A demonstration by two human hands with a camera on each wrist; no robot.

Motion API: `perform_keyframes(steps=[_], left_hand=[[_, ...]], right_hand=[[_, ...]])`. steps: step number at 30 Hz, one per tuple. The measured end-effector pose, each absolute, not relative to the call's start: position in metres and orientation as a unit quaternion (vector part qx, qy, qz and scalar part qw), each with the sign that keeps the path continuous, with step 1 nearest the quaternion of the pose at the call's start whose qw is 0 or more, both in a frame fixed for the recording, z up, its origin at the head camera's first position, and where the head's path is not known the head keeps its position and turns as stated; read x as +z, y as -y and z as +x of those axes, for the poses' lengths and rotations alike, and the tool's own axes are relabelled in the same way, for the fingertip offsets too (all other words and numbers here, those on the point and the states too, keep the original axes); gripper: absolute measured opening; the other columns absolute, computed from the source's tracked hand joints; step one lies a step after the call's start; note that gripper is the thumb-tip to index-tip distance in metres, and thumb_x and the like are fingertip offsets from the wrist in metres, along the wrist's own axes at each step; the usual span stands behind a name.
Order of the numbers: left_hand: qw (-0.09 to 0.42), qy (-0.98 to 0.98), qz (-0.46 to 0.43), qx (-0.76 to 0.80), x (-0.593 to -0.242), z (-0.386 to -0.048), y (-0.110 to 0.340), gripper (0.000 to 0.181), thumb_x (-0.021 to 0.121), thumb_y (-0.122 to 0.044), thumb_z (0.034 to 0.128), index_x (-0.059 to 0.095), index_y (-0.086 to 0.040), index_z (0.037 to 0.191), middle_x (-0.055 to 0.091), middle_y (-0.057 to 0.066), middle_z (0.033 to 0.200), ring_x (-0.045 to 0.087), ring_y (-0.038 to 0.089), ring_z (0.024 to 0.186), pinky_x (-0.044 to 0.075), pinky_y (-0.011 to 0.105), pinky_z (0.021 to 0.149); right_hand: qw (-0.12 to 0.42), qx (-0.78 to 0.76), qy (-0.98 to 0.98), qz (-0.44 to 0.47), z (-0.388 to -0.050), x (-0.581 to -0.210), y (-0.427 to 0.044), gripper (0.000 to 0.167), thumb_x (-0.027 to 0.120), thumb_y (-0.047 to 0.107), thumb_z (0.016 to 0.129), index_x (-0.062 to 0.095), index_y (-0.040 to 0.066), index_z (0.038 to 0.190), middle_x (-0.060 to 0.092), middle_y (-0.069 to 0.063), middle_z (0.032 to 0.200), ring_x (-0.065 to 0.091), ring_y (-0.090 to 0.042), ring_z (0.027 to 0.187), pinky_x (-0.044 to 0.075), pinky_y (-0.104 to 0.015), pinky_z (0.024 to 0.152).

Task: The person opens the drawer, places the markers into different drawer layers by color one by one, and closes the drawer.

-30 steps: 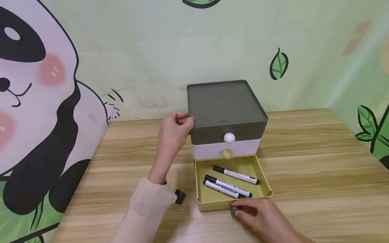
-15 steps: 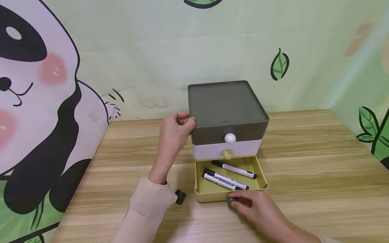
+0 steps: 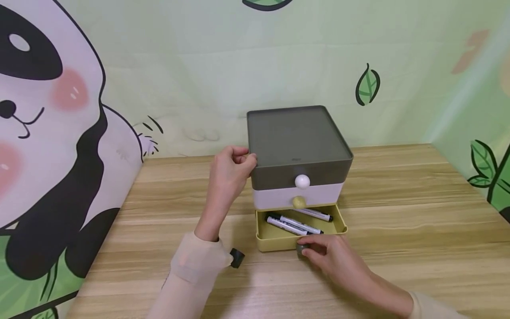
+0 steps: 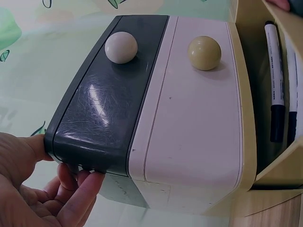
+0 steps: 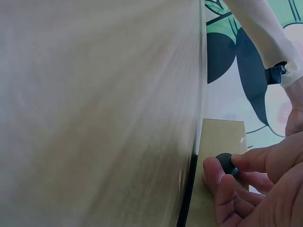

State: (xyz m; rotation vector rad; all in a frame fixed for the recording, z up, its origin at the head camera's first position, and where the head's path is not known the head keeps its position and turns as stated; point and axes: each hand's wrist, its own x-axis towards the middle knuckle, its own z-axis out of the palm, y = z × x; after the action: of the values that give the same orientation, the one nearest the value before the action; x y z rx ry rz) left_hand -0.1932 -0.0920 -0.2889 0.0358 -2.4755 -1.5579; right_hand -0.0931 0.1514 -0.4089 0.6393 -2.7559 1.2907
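Note:
A desktop drawer organizer (image 3: 299, 137) with grey, white and yellow tiers stands on the wooden table. Its yellow bottom drawer (image 3: 275, 244) is partly pulled out and holds several black-capped white markers (image 3: 287, 225). My right hand (image 3: 338, 261) pinches the dark round knob (image 5: 226, 163) on that drawer's front between thumb and fingers. At the organizer's upper left front corner, my left hand (image 3: 229, 177) grips the grey tier, thumb on one side and curled fingers on the other, as the left wrist view shows. One marker lies partly hidden under the white tier.
A white knob (image 3: 302, 181) and a yellow knob (image 3: 299, 202) stick out from the two upper drawers, both closed. Behind the wooden tabletop (image 3: 171, 212) hangs a green cloth backdrop (image 3: 191, 79) with a panda. A small black device (image 3: 237, 258) sits at the left cuff.
The right hand has pushed the yellow drawer inward, toward the organizer, and the markers have gone in with it. The left hand keeps its place at the corner.

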Motion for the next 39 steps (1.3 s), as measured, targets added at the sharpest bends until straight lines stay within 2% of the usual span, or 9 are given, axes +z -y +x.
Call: perform_keyframes(steps=[3, 8, 10, 13, 17, 23, 30, 36, 39], left_hand=[[0.106, 0.842, 0.013, -0.528, -0.289, -0.193, 0.092, 0.033, 0.070, -0.026, 0.0928, 0.071, -0.003, 0.116, 0.069, 0.006, 0.089, 0.065, 0.023, 0.077, 0.048, 0.032, 0.068], [0.107, 0.843, 0.014, -0.527, -0.289, -0.194, 0.091, 0.032, 0.069, -0.026, 0.0927, 0.071, -0.004, 0.116, 0.068, 0.006, 0.089, 0.065, 0.022, 0.076, 0.048, 0.031, 0.067], [0.107, 0.843, 0.013, -0.527, -0.289, -0.194, 0.092, 0.033, 0.070, -0.026, 0.0927, 0.071, -0.003, 0.116, 0.068, 0.006, 0.089, 0.065, 0.022, 0.076, 0.048, 0.032, 0.067], [0.107, 0.843, 0.011, -0.527, -0.289, -0.194, 0.092, 0.033, 0.069, -0.026, 0.0928, 0.071, -0.003, 0.117, 0.069, 0.006, 0.089, 0.066, 0.022, 0.076, 0.048, 0.031, 0.067], [0.108, 0.843, 0.012, -0.527, -0.288, -0.194, 0.092, 0.032, 0.070, -0.026, 0.0930, 0.071, -0.003, 0.116, 0.069, 0.006, 0.089, 0.065, 0.022, 0.076, 0.048, 0.031, 0.067], [0.110, 0.842, 0.009, -0.528, -0.289, -0.194, 0.092, 0.031, 0.070, -0.025, 0.0932, 0.071, -0.003, 0.115, 0.068, 0.007, 0.088, 0.065, 0.022, 0.075, 0.048, 0.031, 0.066], [0.111, 0.839, 0.007, -0.532, -0.290, -0.194, 0.092, 0.031, 0.070, -0.025, 0.0930, 0.070, -0.002, 0.115, 0.068, 0.007, 0.087, 0.065, 0.023, 0.074, 0.048, 0.031, 0.066], [0.117, 0.838, 0.007, -0.532, -0.289, -0.194, 0.091, 0.031, 0.070, -0.024, 0.0922, 0.071, -0.002, 0.114, 0.068, 0.007, 0.086, 0.065, 0.022, 0.074, 0.048, 0.031, 0.067], [0.117, 0.838, 0.007, -0.533, -0.289, -0.194, 0.091, 0.031, 0.070, -0.024, 0.0921, 0.071, -0.002, 0.114, 0.068, 0.007, 0.086, 0.065, 0.022, 0.074, 0.048, 0.030, 0.066]], right_hand=[[0.017, 0.408, 0.889, 0.206, -0.099, -0.409, -0.151, 0.020, 0.077, 0.005, 0.091, 0.079, 0.008, 0.111, 0.075, 0.001, 0.096, 0.051, 0.001, 0.061, 0.048, -0.023, 0.054], [0.032, 0.392, 0.895, 0.208, -0.108, -0.409, -0.150, 0.021, 0.078, 0.005, 0.090, 0.080, 0.009, 0.110, 0.077, 0.000, 0.098, 0.049, 0.001, 0.061, 0.047, -0.023, 0.055], [0.036, 0.391, 0.896, 0.209, -0.111, -0.409, -0.149, 0.021, 0.079, 0.004, 0.089, 0.080, 0.009, 0.110, 0.076, 0.001, 0.094, 0.047, 0.001, 0.058, 0.045, -0.023, 0.052], [0.033, 0.391, 0.896, 0.210, -0.116, -0.408, -0.148, 0.021, 0.078, 0.005, 0.091, 0.079, 0.009, 0.111, 0.071, 0.005, 0.080, 0.047, 0.002, 0.053, 0.042, -0.024, 0.048], [0.035, 0.385, 0.897, 0.213, -0.122, -0.408, -0.147, 0.021, 0.077, 0.006, 0.091, 0.079, 0.009, 0.112, 0.066, 0.009, 0.073, 0.049, 0.003, 0.053, 0.043, -0.024, 0.048], [0.048, 0.373, 0.902, 0.213, -0.132, -0.410, -0.146, 0.020, 0.078, 0.006, 0.090, 0.080, 0.009, 0.110, 0.068, 0.008, 0.077, 0.049, 0.002, 0.054, 0.043, -0.023, 0.051], [0.044, 0.377, 0.902, 0.207, -0.140, -0.410, -0.145, 0.021, 0.077, 0.005, 0.091, 0.079, 0.006, 0.112, 0.077, -0.003, 0.092, 0.058, -0.001, 0.052, 0.047, -0.024, 0.052], [0.062, 0.358, 0.908, 0.210, -0.145, -0.411, -0.144, 0.021, 0.078, 0.006, 0.090, 0.080, 0.007, 0.111, 0.073, 0.003, 0.080, 0.053, 0.003, 0.053, 0.045, -0.024, 0.052], [0.071, 0.354, 0.908, 0.212, -0.147, -0.412, -0.144, 0.020, 0.078, 0.006, 0.090, 0.080, 0.007, 0.110, 0.073, 0.004, 0.081, 0.052, 0.003, 0.056, 0.046, -0.024, 0.055]])
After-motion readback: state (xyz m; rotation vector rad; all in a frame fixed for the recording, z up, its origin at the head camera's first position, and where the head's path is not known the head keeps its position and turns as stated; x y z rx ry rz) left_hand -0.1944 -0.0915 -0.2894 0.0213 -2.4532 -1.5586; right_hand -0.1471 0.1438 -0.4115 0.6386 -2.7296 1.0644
